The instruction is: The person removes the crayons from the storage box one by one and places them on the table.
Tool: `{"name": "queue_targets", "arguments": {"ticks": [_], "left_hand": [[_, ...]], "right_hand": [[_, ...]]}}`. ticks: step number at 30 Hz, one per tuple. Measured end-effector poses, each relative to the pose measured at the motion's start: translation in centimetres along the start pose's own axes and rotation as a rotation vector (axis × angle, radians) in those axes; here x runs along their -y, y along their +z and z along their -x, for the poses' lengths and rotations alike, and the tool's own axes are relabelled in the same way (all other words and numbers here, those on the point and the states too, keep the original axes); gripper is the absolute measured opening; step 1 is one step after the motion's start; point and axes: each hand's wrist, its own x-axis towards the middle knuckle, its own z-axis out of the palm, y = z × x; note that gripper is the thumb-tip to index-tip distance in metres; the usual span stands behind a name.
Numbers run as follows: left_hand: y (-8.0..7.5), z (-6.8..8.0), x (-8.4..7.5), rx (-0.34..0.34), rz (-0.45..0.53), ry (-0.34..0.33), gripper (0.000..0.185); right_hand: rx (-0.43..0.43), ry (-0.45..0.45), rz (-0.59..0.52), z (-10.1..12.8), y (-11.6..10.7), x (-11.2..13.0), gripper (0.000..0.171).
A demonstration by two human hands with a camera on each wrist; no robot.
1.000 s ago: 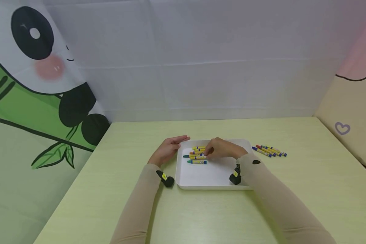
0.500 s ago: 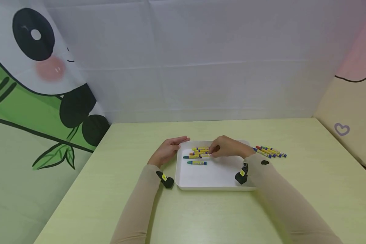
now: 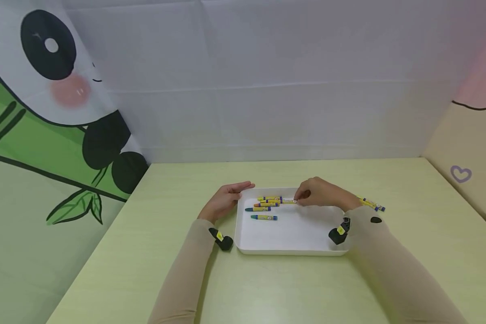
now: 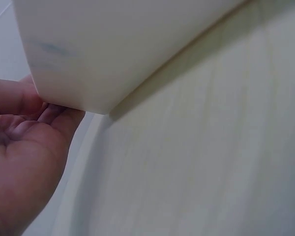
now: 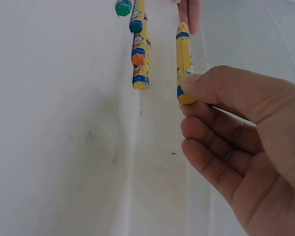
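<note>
My right hand (image 3: pixel 323 192) pinches a yellow crayon (image 5: pixel 185 61) by its blunt end, between thumb and fingertips. It is over the far part of a white tray (image 3: pixel 287 238), the crayon's tip pointing left. Several crayons lie at the tray's left side: yellow ones at the back, then an orange crayon (image 3: pixel 266 205), a dark green crayon (image 3: pixel 258 209) and, nearest me, a lighter green crayon (image 3: pixel 264 218). My left hand (image 3: pixel 222 201) is at the tray's far left corner with fingers extended, touching its outer wall (image 4: pixel 88 54).
More yellow-wrapped crayons (image 3: pixel 372 204) lie on the table (image 3: pixel 178 180) to the tray's right, partly hidden behind my right wrist. A white cloth wall (image 3: pixel 267 112) stands at the table's back, with printed cloth on both sides.
My right hand has moved right and a little away from me, drawing the yellow crayon out from the row with it. My left hand stays at the tray's corner.
</note>
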Motion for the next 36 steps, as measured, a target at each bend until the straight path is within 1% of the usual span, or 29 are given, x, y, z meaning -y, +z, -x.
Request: {"name": "queue_targets", "arguments": {"ticks": [3,9,16,21,25,30,36], "left_hand": [[0.0,0.0,0.0,-0.001,0.003,0.002,0.049],[0.1,0.0,0.0,-0.01,-0.001,-0.007,0.049],[0.0,0.0,0.0,-0.003,-0.014,-0.01,0.049],[0.1,0.0,0.0,-0.006,-0.005,-0.011,0.049],[0.2,-0.1,-0.1,-0.013,-0.001,-0.017,0.05],[0.2,-0.1,-0.1,-0.011,-0.004,-0.017,0.049],[0.2,-0.1,-0.1,-0.015,-0.005,-0.014,0.049]], "right_hand": [[-0.022,0.001,0.003,0.6,-0.4,-0.5,0.014],[-0.068,0.064,-0.006,1.8,-1.3,-1.7,0.015],[-0.171,0.103,0.01,3.8,-2.7,-2.9,0.017],[-0.215,0.154,-0.023,5.4,-3.5,-4.1,0.023],[-0.239,0.195,-0.019,6.5,-3.7,-5.1,0.025],[-0.28,0.205,0.023,7.7,-3.8,-6.3,0.024],[-0.307,0.222,0.055,8.7,-3.9,-7.6,0.025]]}}
